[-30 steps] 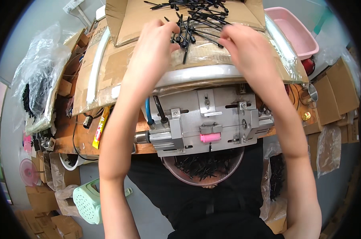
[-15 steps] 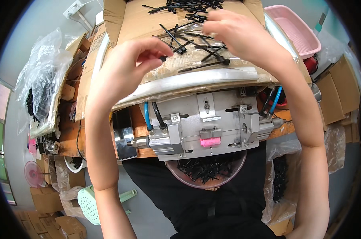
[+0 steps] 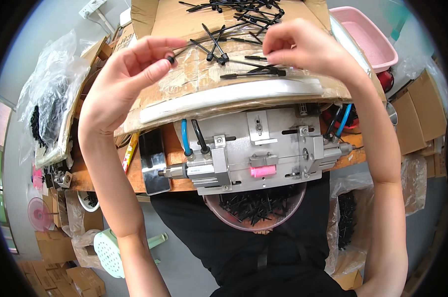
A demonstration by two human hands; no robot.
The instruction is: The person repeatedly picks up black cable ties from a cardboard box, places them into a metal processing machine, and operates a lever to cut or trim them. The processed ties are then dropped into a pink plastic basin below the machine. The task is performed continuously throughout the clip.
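Black slim parts (image 3: 224, 58) lie on brown cardboard (image 3: 199, 74), a white strip (image 3: 229, 96) along its near edge. The bench (image 3: 177, 156) is orange-brown, the machine (image 3: 238, 131) silver-grey, its block (image 3: 262, 171) pink.

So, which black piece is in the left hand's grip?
The black piece whose end shows by the thumb of the left hand, apart from the scattered pieces on cardboard.

Two hands (image 3: 127, 81); two blue hoses (image 3: 185, 137); two black hoses (image 3: 199, 135); one phone (image 3: 152, 152); one pink block (image 3: 262, 171); one green stool (image 3: 108, 254); one rectangular pink basin (image 3: 366, 38); black rods (image 3: 225, 58) too many to count.
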